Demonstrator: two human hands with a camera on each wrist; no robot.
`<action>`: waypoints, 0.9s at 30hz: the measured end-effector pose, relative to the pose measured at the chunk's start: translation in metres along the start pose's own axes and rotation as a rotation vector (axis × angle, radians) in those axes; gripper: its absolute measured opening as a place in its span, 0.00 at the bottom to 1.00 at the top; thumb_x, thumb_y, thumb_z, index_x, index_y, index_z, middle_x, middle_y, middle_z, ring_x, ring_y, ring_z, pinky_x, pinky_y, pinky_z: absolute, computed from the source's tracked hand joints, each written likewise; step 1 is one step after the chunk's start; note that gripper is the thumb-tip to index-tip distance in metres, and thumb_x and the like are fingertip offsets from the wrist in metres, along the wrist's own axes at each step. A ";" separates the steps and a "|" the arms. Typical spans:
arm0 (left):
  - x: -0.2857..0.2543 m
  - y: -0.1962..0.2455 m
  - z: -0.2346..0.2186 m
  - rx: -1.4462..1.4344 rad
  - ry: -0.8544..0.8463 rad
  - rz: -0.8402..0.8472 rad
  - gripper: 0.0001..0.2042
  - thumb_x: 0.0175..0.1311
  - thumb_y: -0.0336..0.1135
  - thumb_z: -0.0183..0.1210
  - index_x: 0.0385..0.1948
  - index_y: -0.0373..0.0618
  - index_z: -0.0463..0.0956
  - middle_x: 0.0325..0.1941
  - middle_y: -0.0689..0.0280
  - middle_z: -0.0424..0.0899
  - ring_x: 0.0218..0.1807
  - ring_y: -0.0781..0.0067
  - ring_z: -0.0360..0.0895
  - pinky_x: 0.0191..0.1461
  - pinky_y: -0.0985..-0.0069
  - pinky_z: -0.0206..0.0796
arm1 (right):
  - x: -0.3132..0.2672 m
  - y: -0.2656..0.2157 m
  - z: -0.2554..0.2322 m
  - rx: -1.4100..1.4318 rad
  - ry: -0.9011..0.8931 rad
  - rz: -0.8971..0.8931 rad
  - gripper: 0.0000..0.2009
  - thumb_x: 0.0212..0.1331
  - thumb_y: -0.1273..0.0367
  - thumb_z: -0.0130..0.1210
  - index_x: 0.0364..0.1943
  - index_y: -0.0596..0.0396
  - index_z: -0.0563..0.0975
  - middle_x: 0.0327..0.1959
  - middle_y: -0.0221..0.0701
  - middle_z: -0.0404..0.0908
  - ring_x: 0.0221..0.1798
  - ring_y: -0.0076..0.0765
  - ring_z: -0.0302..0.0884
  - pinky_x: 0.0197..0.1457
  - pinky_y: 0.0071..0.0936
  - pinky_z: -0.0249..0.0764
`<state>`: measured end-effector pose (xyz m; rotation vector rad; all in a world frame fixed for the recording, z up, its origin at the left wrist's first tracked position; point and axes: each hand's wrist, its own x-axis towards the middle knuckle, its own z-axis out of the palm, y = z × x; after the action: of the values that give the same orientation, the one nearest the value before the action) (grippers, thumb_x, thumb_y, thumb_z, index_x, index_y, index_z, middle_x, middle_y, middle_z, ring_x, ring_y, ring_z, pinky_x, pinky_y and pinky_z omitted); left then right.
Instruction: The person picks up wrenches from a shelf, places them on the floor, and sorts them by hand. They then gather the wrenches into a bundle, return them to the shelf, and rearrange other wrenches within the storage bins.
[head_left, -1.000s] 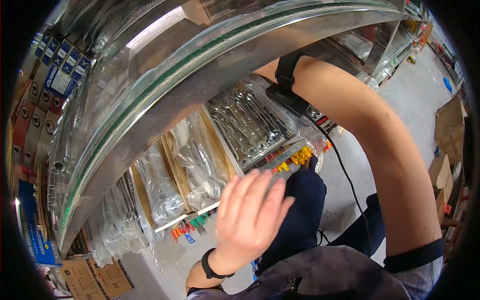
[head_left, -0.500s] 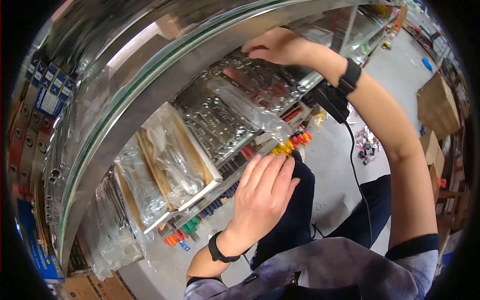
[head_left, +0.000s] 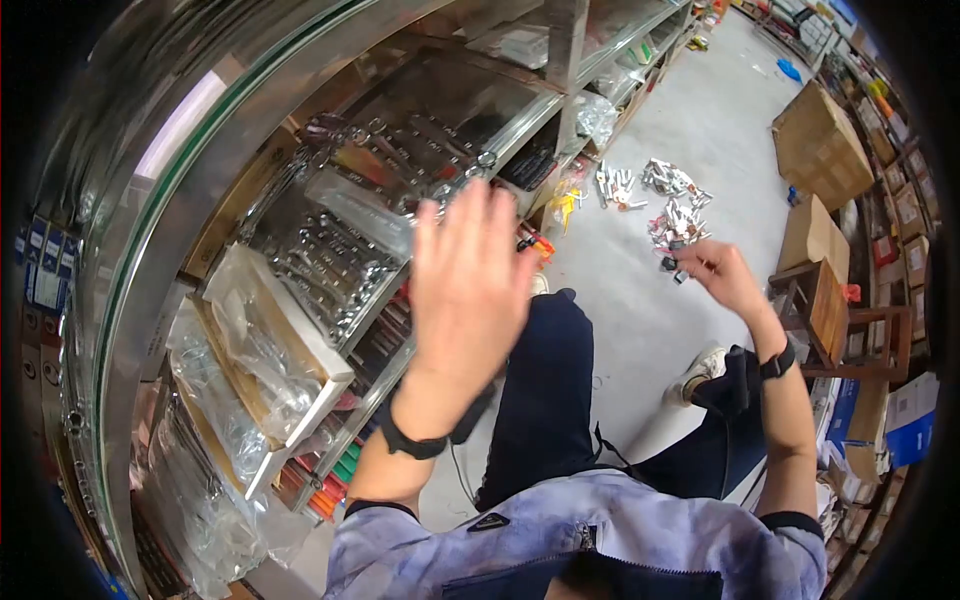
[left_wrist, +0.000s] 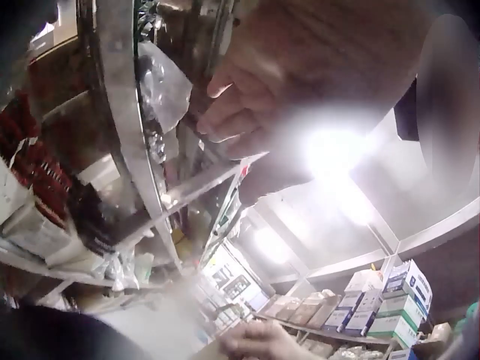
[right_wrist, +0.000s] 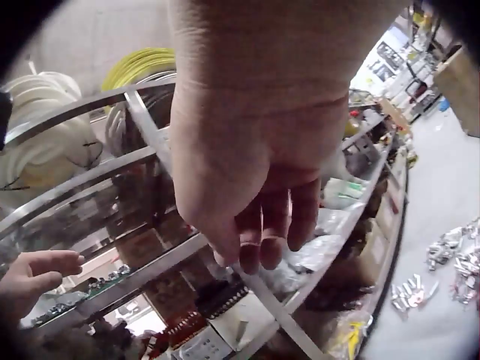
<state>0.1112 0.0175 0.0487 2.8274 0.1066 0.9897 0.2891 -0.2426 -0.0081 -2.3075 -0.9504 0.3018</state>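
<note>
My left hand (head_left: 465, 285), fingers straight and slightly blurred, is raised over the front edge of the shelf beside the combination wrenches (head_left: 335, 265). It holds nothing. More wrenches (head_left: 400, 155) lie further back, with a clear plastic bag (head_left: 365, 215) between the two groups. My right hand (head_left: 728, 278) hangs out to the right, away from the shelf, and overlaps the pile on the floor in the head view. In the right wrist view its fingers (right_wrist: 274, 232) are loosely bent with nothing between them.
Bagged tools fill white-edged boxes (head_left: 300, 400) on the near shelf. A curved glass edge (head_left: 160, 240) runs along the left. Small metal pieces (head_left: 680, 210) lie on the floor. Cardboard boxes (head_left: 825, 145) and a wooden stool (head_left: 830, 310) stand at the right.
My right hand has come out from the wrench shelf and swung right and down. My left hand has moved up in view, towards the wrenches. The head view has turned to the right.
</note>
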 end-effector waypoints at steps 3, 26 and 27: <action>0.018 -0.021 -0.004 0.244 0.014 -0.128 0.21 0.51 0.39 0.56 0.44 0.34 0.67 0.48 0.50 0.71 0.52 0.56 0.66 0.60 0.59 0.49 | -0.015 -0.001 0.002 0.072 0.092 -0.096 0.06 0.48 0.74 0.55 0.31 0.59 0.76 0.26 0.35 0.76 0.27 0.33 0.74 0.32 0.25 0.70; 0.015 -0.048 0.001 0.396 -0.132 -0.257 0.18 0.49 0.41 0.57 0.38 0.38 0.71 0.36 0.55 0.76 0.42 0.59 0.72 0.57 0.55 0.51 | 0.122 -0.143 0.090 -0.209 0.451 -0.682 0.17 0.46 0.65 0.53 0.43 0.53 0.72 0.48 0.43 0.67 0.53 0.48 0.63 0.54 0.39 0.58; 0.017 -0.047 0.000 0.391 -0.147 -0.266 0.17 0.50 0.42 0.56 0.37 0.38 0.71 0.36 0.55 0.76 0.43 0.58 0.72 0.57 0.55 0.51 | 0.123 -0.144 0.088 -0.219 0.427 -0.689 0.17 0.46 0.65 0.54 0.43 0.53 0.72 0.48 0.43 0.68 0.53 0.47 0.63 0.53 0.39 0.59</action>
<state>0.1238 0.0660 0.0515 3.1020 0.7114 0.7700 0.2596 -0.0372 0.0158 -1.9456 -1.5079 -0.5788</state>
